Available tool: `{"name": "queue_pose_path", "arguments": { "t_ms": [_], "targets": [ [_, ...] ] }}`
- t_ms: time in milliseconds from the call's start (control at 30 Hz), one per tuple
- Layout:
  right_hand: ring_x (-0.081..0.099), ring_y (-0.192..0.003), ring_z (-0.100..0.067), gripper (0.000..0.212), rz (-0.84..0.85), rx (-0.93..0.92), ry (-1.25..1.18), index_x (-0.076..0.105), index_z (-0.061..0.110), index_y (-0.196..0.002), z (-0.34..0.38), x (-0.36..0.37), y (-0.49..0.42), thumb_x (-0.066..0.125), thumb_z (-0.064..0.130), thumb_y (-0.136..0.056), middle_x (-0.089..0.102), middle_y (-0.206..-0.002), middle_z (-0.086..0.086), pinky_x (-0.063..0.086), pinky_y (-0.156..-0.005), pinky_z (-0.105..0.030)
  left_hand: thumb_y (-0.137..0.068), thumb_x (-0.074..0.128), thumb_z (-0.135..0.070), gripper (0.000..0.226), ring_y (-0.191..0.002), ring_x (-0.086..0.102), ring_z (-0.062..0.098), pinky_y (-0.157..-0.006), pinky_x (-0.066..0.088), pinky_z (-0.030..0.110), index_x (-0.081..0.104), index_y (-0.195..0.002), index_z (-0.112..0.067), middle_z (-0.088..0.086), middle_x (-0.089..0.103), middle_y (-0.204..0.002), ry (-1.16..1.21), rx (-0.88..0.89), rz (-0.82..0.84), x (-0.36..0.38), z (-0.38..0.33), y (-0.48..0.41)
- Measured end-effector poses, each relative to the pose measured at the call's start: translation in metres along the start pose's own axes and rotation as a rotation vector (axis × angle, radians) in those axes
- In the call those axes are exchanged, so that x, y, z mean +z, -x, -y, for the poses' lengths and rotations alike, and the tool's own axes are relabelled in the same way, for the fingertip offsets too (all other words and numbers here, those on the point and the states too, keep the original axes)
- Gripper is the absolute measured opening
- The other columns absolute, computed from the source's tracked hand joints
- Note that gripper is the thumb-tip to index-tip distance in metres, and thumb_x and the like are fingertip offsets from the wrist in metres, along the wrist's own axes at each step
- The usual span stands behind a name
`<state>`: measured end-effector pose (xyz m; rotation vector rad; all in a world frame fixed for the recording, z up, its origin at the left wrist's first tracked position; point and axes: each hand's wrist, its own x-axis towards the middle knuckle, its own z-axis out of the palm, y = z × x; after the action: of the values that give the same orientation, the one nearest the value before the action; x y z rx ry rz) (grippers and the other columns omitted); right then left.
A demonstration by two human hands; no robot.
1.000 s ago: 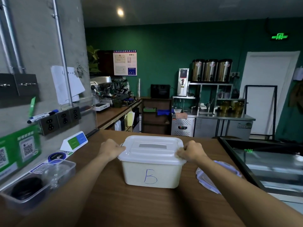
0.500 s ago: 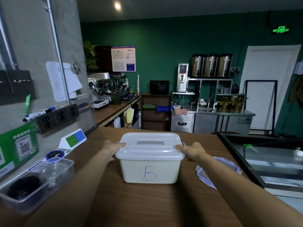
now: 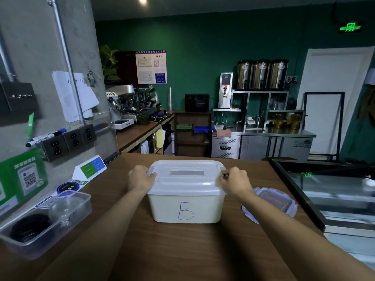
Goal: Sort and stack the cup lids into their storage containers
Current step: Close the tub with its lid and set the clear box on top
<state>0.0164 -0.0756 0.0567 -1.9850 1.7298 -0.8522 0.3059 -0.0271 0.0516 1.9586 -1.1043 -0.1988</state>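
Container B (image 3: pixel 185 207) lies crosswise, label nearward; left hand (image 3: pixel 140 179), right hand (image 3: pixel 235 182) grip its ends.

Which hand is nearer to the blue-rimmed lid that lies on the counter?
Right. The right hand grips the right latch of the white box, just beside the blue-rimmed lid; the left hand is at the opposite latch, across the box.

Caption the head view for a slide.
The left hand and right hand grip the latches of box B on a counter.
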Motion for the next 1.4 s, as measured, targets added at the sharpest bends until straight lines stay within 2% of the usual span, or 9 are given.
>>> {"name": "queue_pose_path", "arguments": {
  "t_ms": [100, 267, 400, 533, 600, 800, 967, 1167, 1400],
  "targets": [
    [0.066, -0.074, -0.026, 0.029, 0.030, -0.005, 0.047, 0.072, 0.008, -0.077, -0.003, -0.011, 0.008, 0.057, 0.018, -0.099, 0.067, -0.073, -0.006, 0.049, -0.059, -0.030, -0.095, 0.074, -0.025, 0.022, -0.101, 0.065, 0.027, -0.075, 0.046, 0.033, 0.073, -0.104, -0.005, 0.009, 0.071, -0.105, -0.027, 0.023, 0.027, -0.003, -0.003, 0.008],
    [0.065, -0.077, -0.028, 0.027, 0.029, -0.022, 0.105, 0.067, 0.017, -0.075, -0.012, -0.028, 0.033, 0.056, 0.025, -0.099, 0.068, -0.078, -0.006, 0.054, -0.064, -0.033, -0.099, 0.068, -0.027, 0.027, -0.098, 0.064, 0.028, -0.081, 0.054, 0.038, 0.072, -0.105, -0.001, 0.010, 0.070, -0.106, -0.106, 0.116, 0.101, -0.008, -0.007, 0.027],
    [0.066, -0.092, -0.027, 0.027, 0.108, 0.027, 0.160, 0.066, 0.016, -0.112, -0.009, -0.049, 0.052, 0.061, 0.037, -0.097, 0.069, -0.106, -0.008, 0.056, -0.075, -0.037, -0.105, 0.055, -0.039, 0.035, -0.119, 0.057, 0.026, -0.093, 0.044, 0.034, 0.067, -0.123, -0.010, 0.009, 0.065, -0.121, -0.120, 0.159, 0.289, -0.024, -0.010, 0.050],
    [0.056, -0.124, -0.032, 0.046, 0.077, -0.099, 0.287, 0.055, 0.016, -0.136, 0.011, -0.055, 0.070, 0.060, 0.044, -0.099, 0.053, -0.142, -0.010, 0.050, -0.098, -0.044, -0.104, 0.045, -0.059, 0.071, -0.144, 0.043, 0.030, -0.116, 0.038, 0.044, 0.043, -0.155, -0.011, 0.009, 0.052, -0.153, -0.073, 0.153, 0.322, -0.042, 0.003, 0.065],
    [0.050, -0.136, -0.032, 0.057, 0.073, -0.227, 0.268, 0.046, 0.014, -0.151, 0.031, -0.048, 0.077, 0.060, 0.039, -0.101, 0.047, -0.154, -0.009, 0.046, -0.107, -0.044, -0.103, 0.049, -0.056, 0.066, -0.142, 0.047, 0.027, -0.115, 0.041, 0.045, 0.048, -0.152, -0.012, 0.008, 0.054, -0.151, -0.089, 0.184, 0.269, -0.054, 0.015, 0.067],
    [0.049, -0.135, -0.027, 0.052, 0.121, -0.545, 0.246, 0.052, 0.018, -0.147, 0.103, 0.007, 0.093, 0.064, 0.027, -0.098, 0.048, -0.152, -0.004, 0.047, -0.105, -0.039, -0.099, 0.066, -0.028, 0.029, -0.125, 0.056, 0.021, -0.108, 0.048, 0.043, 0.067, -0.128, -0.021, 0.003, 0.063, -0.132, -0.210, 0.193, 0.135, -0.109, 0.075, 0.064],
    [0.045, -0.140, -0.027, 0.055, 0.206, -0.746, 0.278, 0.048, 0.018, -0.150, 0.165, 0.071, 0.110, 0.066, 0.025, -0.099, 0.043, -0.154, -0.007, 0.045, -0.110, -0.038, -0.096, 0.066, -0.029, 0.018, -0.108, 0.065, 0.023, -0.092, 0.054, 0.040, 0.071, -0.113, -0.022, 0.001, 0.067, -0.118, -0.452, 0.192, -0.017, -0.166, 0.138, 0.067],
    [0.033, -0.152, -0.028, 0.062, 0.388, -0.758, 0.316, 0.038, 0.020, -0.157, 0.212, 0.146, 0.130, 0.065, 0.024, -0.101, 0.029, -0.167, -0.009, 0.037, -0.119, -0.043, -0.084, 0.074, -0.054, 0.038, -0.101, 0.067, 0.025, -0.085, 0.055, 0.036, 0.072, -0.103, -0.022, 0.003, 0.069, -0.110, -0.678, 0.094, -0.073, -0.198, 0.206, 0.070],
    [0.044, -0.142, -0.030, 0.058, 0.444, -0.752, 0.281, 0.044, 0.017, -0.151, 0.231, 0.203, 0.126, 0.066, 0.021, -0.098, 0.041, -0.155, -0.009, 0.043, -0.113, -0.044, -0.094, 0.068, -0.029, 0.018, -0.111, 0.062, 0.024, -0.088, 0.053, 0.035, 0.068, -0.110, -0.019, 0.003, 0.068, -0.115, -0.801, 0.165, -0.022, -0.197, 0.229, 0.066]
  ]
}}
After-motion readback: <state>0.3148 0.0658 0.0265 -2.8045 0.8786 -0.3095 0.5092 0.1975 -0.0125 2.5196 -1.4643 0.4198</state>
